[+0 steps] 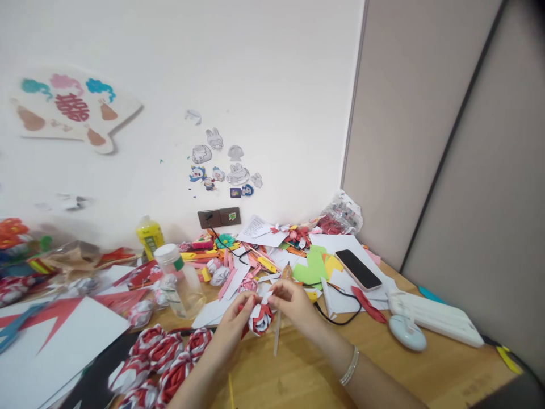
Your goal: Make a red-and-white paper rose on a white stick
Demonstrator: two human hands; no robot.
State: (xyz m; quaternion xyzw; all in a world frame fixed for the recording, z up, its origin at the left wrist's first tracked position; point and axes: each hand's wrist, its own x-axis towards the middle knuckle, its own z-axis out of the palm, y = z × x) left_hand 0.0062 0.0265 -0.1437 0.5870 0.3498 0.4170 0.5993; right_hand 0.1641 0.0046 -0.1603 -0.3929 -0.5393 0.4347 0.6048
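Note:
A red-and-white folded paper flower [260, 321] is held over the front middle of the table. My left hand [235, 319] is closed, pinching its left side between thumb and fingers. On the other side, my right hand [293, 304] closes its fingertips on the white paper at the flower's top. A thin translucent stick [277, 335] points down beside the flower, under my right hand; whether that hand grips it, I cannot tell. Several finished-looking red-and-white paper roses [166, 351] lie bunched left of my left forearm.
Behind my hands lie many coloured paper scraps, a clear jar [176, 284] and a yellow bottle [150, 236]. To the right are a phone [358, 269], a black cable and a white power strip [434, 319]. Blue scissors [17, 329] rest on white paper at far left.

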